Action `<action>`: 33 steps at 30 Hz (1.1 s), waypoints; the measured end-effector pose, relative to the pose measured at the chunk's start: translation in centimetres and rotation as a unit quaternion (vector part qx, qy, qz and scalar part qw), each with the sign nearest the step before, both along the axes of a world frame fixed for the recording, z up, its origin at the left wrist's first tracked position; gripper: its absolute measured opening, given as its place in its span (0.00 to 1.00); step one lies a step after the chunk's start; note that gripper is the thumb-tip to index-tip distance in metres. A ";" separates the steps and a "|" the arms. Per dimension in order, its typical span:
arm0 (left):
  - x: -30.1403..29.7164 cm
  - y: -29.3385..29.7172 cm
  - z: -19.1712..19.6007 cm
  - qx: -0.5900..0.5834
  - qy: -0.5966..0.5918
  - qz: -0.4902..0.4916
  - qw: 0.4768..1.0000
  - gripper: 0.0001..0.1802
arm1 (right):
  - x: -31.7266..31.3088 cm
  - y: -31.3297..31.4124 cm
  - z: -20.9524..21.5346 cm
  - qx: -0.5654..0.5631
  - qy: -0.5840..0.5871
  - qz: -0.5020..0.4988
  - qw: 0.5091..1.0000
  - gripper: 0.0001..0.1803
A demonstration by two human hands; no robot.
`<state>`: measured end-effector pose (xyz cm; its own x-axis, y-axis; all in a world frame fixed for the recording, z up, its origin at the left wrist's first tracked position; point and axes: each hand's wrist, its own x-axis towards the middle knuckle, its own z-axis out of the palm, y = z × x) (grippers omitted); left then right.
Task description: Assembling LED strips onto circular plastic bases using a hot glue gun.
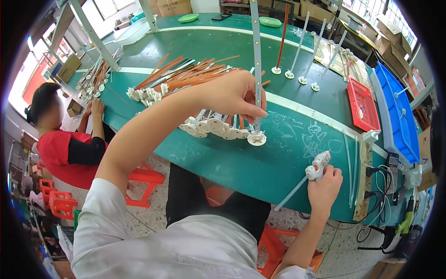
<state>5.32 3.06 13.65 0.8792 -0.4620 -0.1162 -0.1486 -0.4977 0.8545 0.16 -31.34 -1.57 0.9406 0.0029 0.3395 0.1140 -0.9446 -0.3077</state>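
Head view: a white glue gun (318, 168) is held by the right hand (325, 187), the grip closed around its handle, to the right of an upright LED strip (257, 51) and well apart from it. The strip is pinched low on its length by the left hand (241, 95), above a round white base (257, 139) on the green worktop (223, 160). Left of the strip, a heap of strips (186, 80) with white discs is laid out, apparently awaiting work. Beyond the strip, to its right, four standing strips (281, 39) are set on bases, seemingly finished. Whether the held piece is glued cannot be told.
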 end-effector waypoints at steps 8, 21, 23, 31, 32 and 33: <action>3.9 1.0 -0.3 0.072 -0.092 0.045 0.992 0.09 | -0.2 -1.1 -0.5 0.080 0.012 0.045 0.996 0.22; 10.8 4.0 0.8 -0.120 0.071 0.004 0.990 0.09 | -1.0 -1.2 -2.0 0.211 0.001 0.064 0.975 0.22; 11.9 4.2 0.8 -0.118 0.070 0.004 0.991 0.09 | -0.8 -1.2 -2.1 0.217 0.012 0.061 0.974 0.23; 19.0 6.2 -1.8 0.089 -0.162 0.015 0.983 0.08 | -0.3 -0.7 -0.7 0.173 -0.021 0.086 0.981 0.18; 20.7 7.0 -2.6 0.087 -0.161 0.017 0.983 0.08 | -0.1 -0.4 -0.5 0.171 -0.023 0.091 0.981 0.20; 22.4 7.9 -3.3 0.128 -0.183 0.029 0.974 0.08 | -0.1 -0.3 -0.5 0.169 -0.022 0.092 0.981 0.20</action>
<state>27.75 10.94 10.37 0.9075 -0.4068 0.1048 -0.3847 -0.7046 0.5962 0.07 -31.60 -2.05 0.9192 0.0519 0.3904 0.2936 -0.7510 -0.5914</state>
